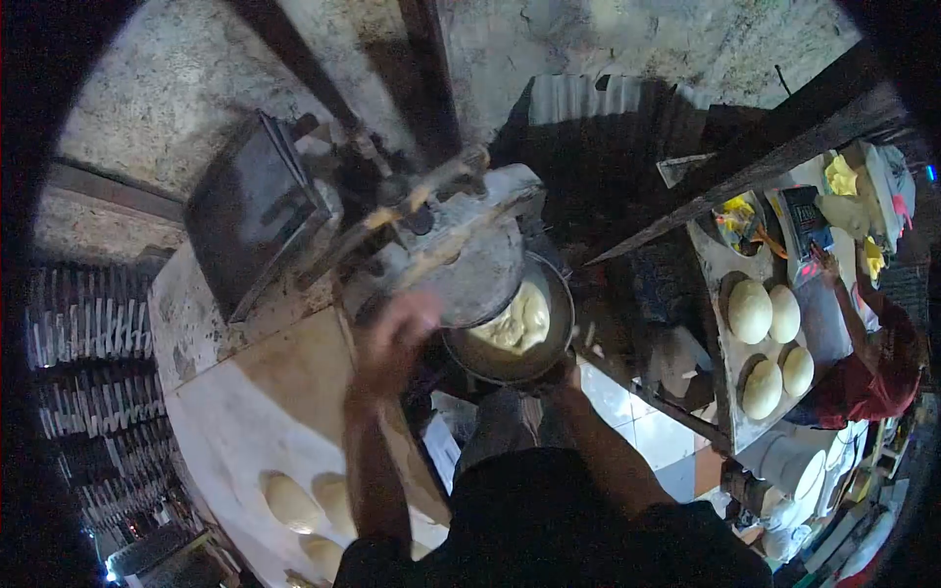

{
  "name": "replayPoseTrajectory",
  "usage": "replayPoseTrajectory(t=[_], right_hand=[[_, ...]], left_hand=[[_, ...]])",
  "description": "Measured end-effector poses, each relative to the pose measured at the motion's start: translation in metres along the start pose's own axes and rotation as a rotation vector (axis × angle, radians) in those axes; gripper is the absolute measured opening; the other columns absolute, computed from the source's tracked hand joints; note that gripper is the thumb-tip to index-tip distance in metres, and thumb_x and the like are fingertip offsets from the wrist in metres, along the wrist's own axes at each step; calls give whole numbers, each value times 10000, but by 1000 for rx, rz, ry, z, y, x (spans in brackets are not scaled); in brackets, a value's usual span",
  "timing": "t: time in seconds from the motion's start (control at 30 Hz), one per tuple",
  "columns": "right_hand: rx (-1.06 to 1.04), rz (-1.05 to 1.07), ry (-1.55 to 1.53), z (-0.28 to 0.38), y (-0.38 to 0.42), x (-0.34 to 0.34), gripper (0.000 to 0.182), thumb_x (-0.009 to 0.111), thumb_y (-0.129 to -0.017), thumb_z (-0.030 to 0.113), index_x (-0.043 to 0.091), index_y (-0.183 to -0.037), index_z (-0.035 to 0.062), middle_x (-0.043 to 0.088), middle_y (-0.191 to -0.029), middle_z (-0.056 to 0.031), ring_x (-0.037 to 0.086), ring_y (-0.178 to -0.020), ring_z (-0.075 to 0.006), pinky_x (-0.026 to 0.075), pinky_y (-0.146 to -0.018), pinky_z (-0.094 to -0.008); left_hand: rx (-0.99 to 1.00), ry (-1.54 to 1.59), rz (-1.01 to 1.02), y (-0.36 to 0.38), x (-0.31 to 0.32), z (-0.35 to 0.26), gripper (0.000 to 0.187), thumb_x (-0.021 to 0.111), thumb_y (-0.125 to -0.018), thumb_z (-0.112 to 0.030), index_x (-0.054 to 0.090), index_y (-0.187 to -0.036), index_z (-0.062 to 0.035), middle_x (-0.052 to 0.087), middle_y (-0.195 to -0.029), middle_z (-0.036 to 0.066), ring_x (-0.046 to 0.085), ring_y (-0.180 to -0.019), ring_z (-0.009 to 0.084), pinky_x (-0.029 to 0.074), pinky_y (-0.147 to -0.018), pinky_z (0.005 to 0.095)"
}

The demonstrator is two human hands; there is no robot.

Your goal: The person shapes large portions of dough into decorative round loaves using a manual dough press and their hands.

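A round metal bowl (510,367) with pale, soft dough (529,318) in it sits in front of me, partly beneath a grey metal machine (461,269). My right hand (564,377) is at the bowl's lower right rim, gripping it, with most of its fingers in shadow. Motion smears my left hand (404,323), which is raised beside the machine's front, left of the bowl. Its fingers do not show clearly.
To my left, several dough balls (289,502) lie on a pale worktop (225,421), with a dark box-like panel (255,216) behind. At right, large dough balls (750,312) rest on another table (733,397), where a person in a red shirt (877,377) reaches across. A wooden beam (745,147) slants overhead.
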State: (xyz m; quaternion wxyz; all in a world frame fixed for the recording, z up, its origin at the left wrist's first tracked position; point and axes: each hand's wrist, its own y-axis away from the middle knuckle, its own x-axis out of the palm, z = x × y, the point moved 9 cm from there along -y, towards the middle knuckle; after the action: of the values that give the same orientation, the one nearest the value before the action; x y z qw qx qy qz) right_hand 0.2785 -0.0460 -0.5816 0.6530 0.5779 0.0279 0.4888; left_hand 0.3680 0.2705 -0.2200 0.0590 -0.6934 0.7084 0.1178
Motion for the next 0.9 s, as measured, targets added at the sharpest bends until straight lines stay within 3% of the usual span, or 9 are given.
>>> replayPoseTrajectory(t=[0.07, 0.13, 0.23, 0.37, 0.43, 0.5, 0.6, 0.8, 0.9], right_hand=[[89, 1, 186, -11, 2, 41, 389, 590, -963, 364, 581, -1194, 52, 625, -938, -114, 619, -775, -234, 521, -648, -421], [-29, 117, 670, -10, -4, 79, 469, 502, -1011, 377, 522, -1297, 5, 603, -1122, -142, 620, -928, -286, 531, -783, -447], [-523, 176, 1216, -19, -60, 64, 622, 714, -883, 413, 513, -1346, 48, 677, -1103, -145, 665, -967, -278, 560, -837, -423], [-178, 160, 439, -64, -152, 44, 579, 576, -964, 485, 551, -1287, 5, 669, -1108, -215, 666, -933, -353, 552, -824, -417], [-187, 112, 939, -65, -173, 36, 566, 481, -1015, 492, 575, -1242, -18, 672, -1056, -246, 665, -890, -382, 551, -782, -438], [-728, -11, 1418, -66, -190, 40, 552, 393, -1055, 447, 631, -1097, -49, 681, -935, -259, 658, -851, -418, 538, -773, -464], [-72, -26, 1049, -94, -212, 36, 470, 472, -1035, 386, 619, -1105, -54, 671, -948, -259, 639, -858, -432, 516, -795, -477], [-560, -139, 1400, 148, -105, 198, 333, 565, -989, 201, 544, -1201, -55, 663, -1033, -157, 634, -914, -280, 501, -801, -365], [-698, 317, 610, 250, -18, 384, 258, 541, -1002, 140, 533, -1212, -9, 631, -1112, -72, 573, -958, -133, 473, -804, -295]], left_hand=[[273, -228, -398, -6, -58, -134, 514, 694, -927, -324, 564, -1294, 12, 618, -1297, 180, 589, -1193, 290, 424, -1045, 399], [89, -640, -311, -42, -92, -121, 603, 728, -890, -352, 534, -1327, 15, 597, -1326, 206, 558, -1247, 329, 413, -1059, 415], [-114, -760, -120, -68, -116, -43, 686, 761, -846, -385, 518, -1358, 2, 566, -1342, 263, 512, -1290, 412, 394, -1076, 436], [-246, -932, -136, -60, -98, -67, 611, 700, -869, -453, 596, -1277, -10, 631, -1221, 257, 582, -1164, 433, 456, -983, 464], [-320, -970, -115, -62, -95, -59, 553, 692, -864, -436, 638, -1208, -6, 675, -1107, 235, 631, -1056, 425, 488, -909, 484], [-369, -1145, -122, -66, -109, -32, 494, 706, -849, -397, 668, -1145, -4, 699, -1003, 220, 661, -965, 411, 506, -849, 495], [-258, -1260, -208, -70, -112, -31, 443, 731, -821, -354, 685, -1098, -12, 693, -926, 219, 670, -899, 400, 515, -809, 492], [-434, -1320, -188, -74, -104, -41, 338, 777, -781, -313, 685, -945, -32, 697, -826, 154, 673, -793, 370, 518, -726, 490], [-216, -1229, -301, -71, -100, -51, 313, 787, -775, -308, 667, -883, -39, 688, -783, 142, 673, -750, 354, 512, -677, 473]])
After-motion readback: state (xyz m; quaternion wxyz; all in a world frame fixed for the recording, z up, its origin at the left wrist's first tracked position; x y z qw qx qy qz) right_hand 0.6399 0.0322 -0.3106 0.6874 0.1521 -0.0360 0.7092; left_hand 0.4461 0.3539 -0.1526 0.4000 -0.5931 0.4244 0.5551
